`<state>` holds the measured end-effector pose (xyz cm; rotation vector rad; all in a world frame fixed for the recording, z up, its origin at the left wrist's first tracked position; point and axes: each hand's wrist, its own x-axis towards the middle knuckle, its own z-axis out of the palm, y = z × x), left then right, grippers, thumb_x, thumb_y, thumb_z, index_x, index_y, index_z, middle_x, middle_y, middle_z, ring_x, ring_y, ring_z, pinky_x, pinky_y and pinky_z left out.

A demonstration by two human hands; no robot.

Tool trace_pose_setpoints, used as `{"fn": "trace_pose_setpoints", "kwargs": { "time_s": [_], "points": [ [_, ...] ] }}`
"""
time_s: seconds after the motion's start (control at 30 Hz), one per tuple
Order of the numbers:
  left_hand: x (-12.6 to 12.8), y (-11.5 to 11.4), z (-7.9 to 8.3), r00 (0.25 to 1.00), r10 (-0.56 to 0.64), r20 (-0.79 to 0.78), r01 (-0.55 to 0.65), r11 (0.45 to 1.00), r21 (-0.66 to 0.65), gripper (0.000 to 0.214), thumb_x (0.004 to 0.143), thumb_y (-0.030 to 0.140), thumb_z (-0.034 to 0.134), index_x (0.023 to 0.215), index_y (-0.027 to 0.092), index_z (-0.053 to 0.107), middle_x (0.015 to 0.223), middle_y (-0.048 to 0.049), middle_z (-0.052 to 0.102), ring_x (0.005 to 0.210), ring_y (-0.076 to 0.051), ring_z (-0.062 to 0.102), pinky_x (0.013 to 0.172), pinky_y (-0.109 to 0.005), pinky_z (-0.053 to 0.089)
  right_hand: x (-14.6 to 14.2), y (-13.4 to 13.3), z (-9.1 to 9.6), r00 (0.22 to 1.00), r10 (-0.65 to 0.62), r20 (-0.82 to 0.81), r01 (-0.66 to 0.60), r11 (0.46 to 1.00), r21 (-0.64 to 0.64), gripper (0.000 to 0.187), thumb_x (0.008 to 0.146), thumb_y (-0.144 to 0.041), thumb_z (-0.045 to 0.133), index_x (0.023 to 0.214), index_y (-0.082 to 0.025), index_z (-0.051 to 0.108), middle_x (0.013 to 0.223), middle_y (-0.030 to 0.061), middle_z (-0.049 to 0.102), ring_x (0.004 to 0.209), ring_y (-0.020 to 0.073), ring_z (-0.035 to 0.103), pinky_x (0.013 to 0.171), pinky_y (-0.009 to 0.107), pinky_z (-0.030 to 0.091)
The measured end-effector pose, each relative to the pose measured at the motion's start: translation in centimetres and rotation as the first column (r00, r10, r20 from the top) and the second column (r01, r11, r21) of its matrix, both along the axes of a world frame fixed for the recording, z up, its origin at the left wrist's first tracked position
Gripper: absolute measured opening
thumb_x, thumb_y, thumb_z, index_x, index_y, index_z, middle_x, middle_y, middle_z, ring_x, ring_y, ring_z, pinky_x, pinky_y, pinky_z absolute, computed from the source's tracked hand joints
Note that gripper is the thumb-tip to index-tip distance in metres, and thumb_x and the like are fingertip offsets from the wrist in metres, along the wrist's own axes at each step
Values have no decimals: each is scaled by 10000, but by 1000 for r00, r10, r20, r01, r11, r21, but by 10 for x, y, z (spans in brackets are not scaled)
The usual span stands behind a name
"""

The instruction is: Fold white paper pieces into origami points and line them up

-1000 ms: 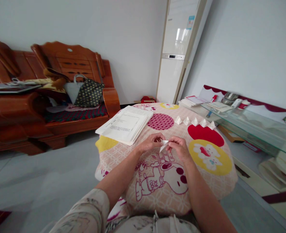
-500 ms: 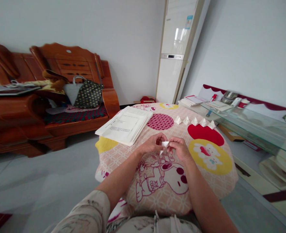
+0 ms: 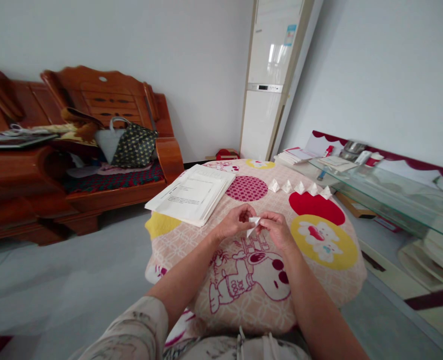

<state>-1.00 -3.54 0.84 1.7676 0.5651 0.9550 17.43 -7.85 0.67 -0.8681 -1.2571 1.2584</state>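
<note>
Between my two hands, above the middle of the table, is a small piece of folded white paper [image 3: 252, 226] with a pointed lower end. My left hand [image 3: 235, 222] pinches it from the left with thumb and fingers. From the right, my right hand [image 3: 275, 228] grips its other edge, fingers curled. Beyond my hands a row of several small folded paper pyramids [image 3: 300, 187] stands on the patterned tablecloth [image 3: 259, 305]. To the left lies a stack of printed paper sheets [image 3: 191, 195].
A glass-topped cabinet [image 3: 386, 190] runs along the right, with a metal pot [image 3: 353, 148] and a paper cup [image 3: 374, 159] on it. Papers [image 3: 293, 156] are piled at its near end. A wooden sofa [image 3: 101, 100] with a bag [image 3: 134, 145] stands left.
The folded paper has turned slightly between my fingers, so its pointed lower part shows larger. Both hands stay in nearly the same place; the view has shifted a little.
</note>
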Motion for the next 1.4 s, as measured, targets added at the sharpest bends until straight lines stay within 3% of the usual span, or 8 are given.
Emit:
{"fn": "trace_pose_setpoints", "kwargs": {
  "time_s": [0.13, 0.23, 0.53, 0.8, 0.97, 1.13, 1.23, 1.4],
  "points": [
    [3, -5, 0, 987, 162, -22, -156, 973, 173, 206, 810, 316, 677, 900, 158, 582, 707, 20, 570, 613, -100, 504, 603, -237, 397, -1, -1, 2, 998, -56, 11, 56, 998, -1, 129, 700, -294, 771, 720, -178, 718, 620, -1, 677, 549, 150, 616, 581, 279, 479],
    [4, -9, 0, 970, 234, -60, -209, 937, 279, 141, 827, 289, 634, 881, 161, 604, 744, -6, 614, 615, -105, 518, 605, -243, 412, -2, -2, 4, 995, -86, 52, 86, 996, 12, 179, 707, -339, 788, 705, -182, 701, 608, -7, 661, 543, 148, 603, 572, 280, 481],
    [6, -13, 4, 954, 297, -39, -255, 873, 416, 148, 868, 260, 576, 750, 173, 559, 880, -64, 637, 686, -120, 530, 631, -251, 438, -7, -2, 5, 947, -230, 224, 205, 970, 127, 232, 753, -365, 712, 623, -202, 612, 533, -4, 629, 498, 156, 574, 519, 275, 456],
    [12, -16, 0, 940, 334, -63, -257, 820, 512, 101, 862, 172, 530, 766, 172, 562, 1008, -93, 648, 699, -114, 547, 652, -254, 452, -11, -1, 4, 866, -379, 325, 329, 923, 199, 187, 730, -272, 602, 576, -224, 509, 488, -42, 525, 489, 151, 549, 499, 260, 410],
    [11, -17, 1, 947, 306, -97, -228, 855, 466, 117, 893, 235, 537, 823, 167, 602, 1021, -93, 668, 733, -130, 573, 673, -259, 457, -9, 1, 2, 805, -450, 387, 342, 884, 317, 209, 730, -272, 578, 555, -225, 475, 497, -42, 485, 504, 132, 466, 507, 260, 355],
    [9, -11, 1, 969, 242, -57, -222, 945, 241, 250, 971, 311, 460, 1078, 153, 621, 860, -37, 662, 637, -113, 561, 641, -249, 449, -6, 0, 1, 796, -456, 397, 320, 875, 364, 198, 723, -272, 590, 554, -214, 504, 502, -48, 449, 516, 121, 409, 503, 258, 313],
    [9, -7, 0, 983, 174, -66, -161, 973, 166, 251, 959, 330, 483, 958, 139, 646, 737, -12, 613, 602, -108, 539, 606, -237, 430, -6, -2, 2, 805, -440, 397, 311, 884, 349, 186, 733, -281, 586, 572, -208, 527, 516, -40, 476, 525, 128, 436, 509, 260, 327],
    [9, -5, -1, 988, 156, -10, -155, 984, 87, 285, 916, 411, 569, 841, 140, 618, 646, 18, 548, 569, -97, 490, 568, -222, 400, -6, -4, 4, 818, -413, 400, 296, 899, 323, 202, 761, -301, 585, 588, -211, 532, 524, -29, 517, 529, 139, 483, 518, 264, 359]
  ]
}}
